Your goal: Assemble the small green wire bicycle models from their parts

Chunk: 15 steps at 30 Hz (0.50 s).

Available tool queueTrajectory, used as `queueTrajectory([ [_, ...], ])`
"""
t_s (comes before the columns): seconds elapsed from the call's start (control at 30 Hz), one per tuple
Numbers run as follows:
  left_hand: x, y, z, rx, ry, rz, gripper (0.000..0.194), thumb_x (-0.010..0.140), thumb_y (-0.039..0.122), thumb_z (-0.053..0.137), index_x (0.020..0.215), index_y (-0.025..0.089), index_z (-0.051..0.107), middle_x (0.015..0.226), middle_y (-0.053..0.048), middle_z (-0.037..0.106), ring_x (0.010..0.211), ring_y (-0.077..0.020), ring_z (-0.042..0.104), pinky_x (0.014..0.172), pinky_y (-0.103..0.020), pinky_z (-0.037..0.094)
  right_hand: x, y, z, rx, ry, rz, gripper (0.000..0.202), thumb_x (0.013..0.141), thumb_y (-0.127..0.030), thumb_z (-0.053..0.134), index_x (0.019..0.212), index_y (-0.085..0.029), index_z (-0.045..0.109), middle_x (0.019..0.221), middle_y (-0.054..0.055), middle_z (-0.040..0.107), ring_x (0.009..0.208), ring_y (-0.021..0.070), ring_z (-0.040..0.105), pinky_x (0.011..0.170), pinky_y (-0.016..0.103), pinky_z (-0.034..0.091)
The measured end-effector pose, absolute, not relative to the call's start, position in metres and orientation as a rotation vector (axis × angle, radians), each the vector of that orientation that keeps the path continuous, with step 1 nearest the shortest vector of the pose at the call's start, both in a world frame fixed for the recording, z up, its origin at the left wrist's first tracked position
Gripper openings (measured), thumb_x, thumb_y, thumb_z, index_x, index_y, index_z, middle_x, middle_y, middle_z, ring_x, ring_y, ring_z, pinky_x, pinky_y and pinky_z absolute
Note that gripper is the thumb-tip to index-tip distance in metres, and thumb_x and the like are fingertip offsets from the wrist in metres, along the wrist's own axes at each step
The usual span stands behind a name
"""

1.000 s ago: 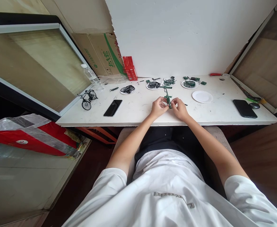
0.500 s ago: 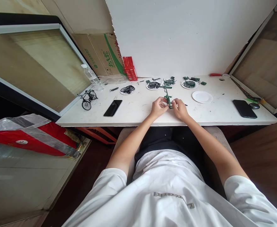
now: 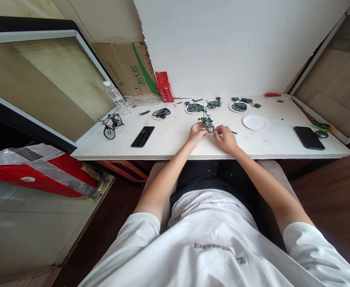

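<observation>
Green model bicycle (image 3: 206, 122), one: lies forward-right of left hand (image 3: 196, 132), whose curled fingers grip it, long axis running away; right hand (image 3: 227, 138) bent beside its near wheel (image 3: 209, 126), grip unclear.

The centre bicycle (image 3: 207, 122) is deep green, while the bicycle at left (image 3: 109, 133) is black. White covers the tabletop (image 3: 175, 145), scattered with dark flecks, and the paper plate (image 3: 256, 122). The small box (image 3: 164, 86) is red with pale lettering. The carton (image 3: 124, 71) is brown (a broad green band curves down it). The shirt (image 3: 211, 219) is white with a greyish-brown print (image 3: 213, 246), the trousers (image 3: 201, 175) dark, the bag (image 3: 69, 173) red with silvery-grey stripes.
</observation>
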State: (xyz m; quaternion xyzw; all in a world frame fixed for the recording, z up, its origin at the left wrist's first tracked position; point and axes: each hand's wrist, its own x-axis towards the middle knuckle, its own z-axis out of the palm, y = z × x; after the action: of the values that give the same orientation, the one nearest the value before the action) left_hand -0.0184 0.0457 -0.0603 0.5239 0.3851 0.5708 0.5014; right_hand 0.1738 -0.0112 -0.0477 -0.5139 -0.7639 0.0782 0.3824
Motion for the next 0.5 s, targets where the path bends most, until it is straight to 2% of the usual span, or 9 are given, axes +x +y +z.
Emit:
queueTrajectory([
  [0.27,-0.019,0.037,-0.054,1.143,0.788,1.358,0.051,0.062,0.028,0.093,0.106,0.019,0.071,0.112,-0.009,0.082,0.096,-0.0215,0.075,0.08,-0.03,0.058,0.173,-0.011,-0.047,-1.344,-1.963,0.166,0.025,0.108,-0.049,0.06,0.103,-0.025,0.065,0.1,0.011,0.078,0.108,0.0323,0.066,0.079,0.041,0.05],
  [0.4,-0.021,0.034,-0.051,1.108,0.736,1.328,0.044,0.062,0.024,0.088,0.102,0.02,0.072,0.108,-0.008,0.082,0.097,-0.0232,0.075,0.083,-0.033,0.057,0.173,-0.01,-0.048,-1.38,-1.971,0.158,0.024,0.108,-0.048,0.06,0.103,-0.025,0.066,0.102,0.012,0.078,0.11,0.0328,0.066,0.078,0.041,0.049],
  [0.5,-0.023,0.034,-0.05,1.042,0.673,1.313,0.037,0.067,0.032,0.084,0.099,0.02,0.072,0.102,-0.007,0.081,0.094,-0.0236,0.076,0.082,-0.034,0.057,0.173,-0.009,-0.049,-1.39,-1.972,0.155,0.025,0.109,-0.048,0.059,0.102,-0.025,0.066,0.102,0.013,0.078,0.109,0.0331,0.065,0.079,0.041,0.049],
])
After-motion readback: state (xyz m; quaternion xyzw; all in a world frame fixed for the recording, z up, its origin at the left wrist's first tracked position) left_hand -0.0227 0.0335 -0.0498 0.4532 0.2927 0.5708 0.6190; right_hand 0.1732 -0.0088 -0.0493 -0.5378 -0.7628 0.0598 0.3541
